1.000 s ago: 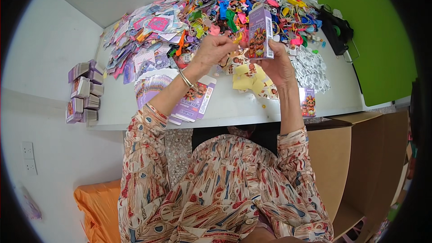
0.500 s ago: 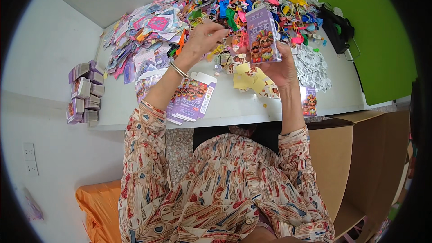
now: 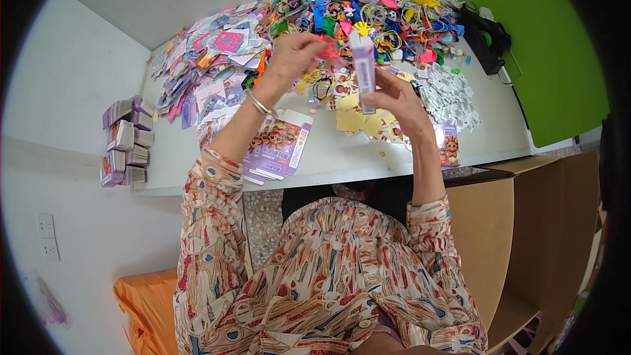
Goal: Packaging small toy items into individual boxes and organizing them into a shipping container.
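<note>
My right hand (image 3: 402, 102) grips a small purple printed cardboard box (image 3: 365, 79), held upright with its narrow side facing me. Between the fingertips of my left hand (image 3: 289, 62), which wears a metal bangle, is a bright pink floppy toy (image 3: 330, 49), just left of the box's top. A yellow hand-shaped toy (image 3: 361, 28) shows right above the box; whether it sticks out or lies behind, I cannot tell. Under my left forearm lie flattened purple cartons (image 3: 279, 148). Yellow paper slips (image 3: 358, 118) and small picture cards lie below the box.
Colourful small toys (image 3: 388, 10) are heaped at the back, with printed cards (image 3: 217, 49) to their left. White packets (image 3: 450, 95) and another purple box (image 3: 449, 144) lie on the right. Filled boxes (image 3: 125, 138) stack at the left edge. A large brown carton (image 3: 483, 236) stands at lower right.
My left hand, empty before, now holds the pink toy from the heap. My right hand has turned the box from its broad front to its narrow side and moved it slightly left and down.
</note>
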Demonstrator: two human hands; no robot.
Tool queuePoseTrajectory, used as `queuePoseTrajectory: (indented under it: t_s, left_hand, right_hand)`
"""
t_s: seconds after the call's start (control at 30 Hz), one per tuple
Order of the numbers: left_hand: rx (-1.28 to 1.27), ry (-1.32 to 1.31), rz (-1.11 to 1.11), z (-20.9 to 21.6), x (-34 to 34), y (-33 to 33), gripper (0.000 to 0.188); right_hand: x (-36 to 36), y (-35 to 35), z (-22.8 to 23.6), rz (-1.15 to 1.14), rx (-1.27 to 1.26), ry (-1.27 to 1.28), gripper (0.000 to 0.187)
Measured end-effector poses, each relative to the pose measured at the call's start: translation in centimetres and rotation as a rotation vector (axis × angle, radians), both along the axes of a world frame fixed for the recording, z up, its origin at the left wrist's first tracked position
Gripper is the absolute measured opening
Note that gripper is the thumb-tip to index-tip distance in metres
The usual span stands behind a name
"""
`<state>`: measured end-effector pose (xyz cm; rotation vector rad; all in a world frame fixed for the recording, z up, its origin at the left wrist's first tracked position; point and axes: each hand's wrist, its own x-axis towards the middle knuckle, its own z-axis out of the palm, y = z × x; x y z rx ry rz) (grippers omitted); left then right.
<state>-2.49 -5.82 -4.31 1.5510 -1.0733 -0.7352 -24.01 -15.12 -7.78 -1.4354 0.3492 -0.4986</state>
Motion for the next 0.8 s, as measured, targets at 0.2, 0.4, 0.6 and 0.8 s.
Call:
queuePoseTrajectory:
  t_s: [0.2, 0.4, 0.6, 0.8]
  left_hand:
    - [-0.046, 0.186, -0.026, 4.7, 0.9, 2.5, 0.016]
    - [-0.013, 0.396, -0.224, 6.7, -1.7, 2.7, 0.016]
    - [0.068, 0.441, -0.220, 4.9, -2.1, 2.1, 0.015]
    - [0.110, 0.427, -0.254, 4.4, -3.4, 1.9, 0.013]
  right_hand:
    - [-1.3, 1.9, -1.9, -0.257, -0.522, 0.243, 0.079]
    - [-1.7, 2.8, -4.2, -0.422, -0.801, 0.238, 0.078]
    - [-2.9, 3.6, -3.9, -0.387, -0.741, 0.292, 0.081]
    - [-3.2, 3.8, -4.3, -0.387, -0.733, 0.208, 0.084]
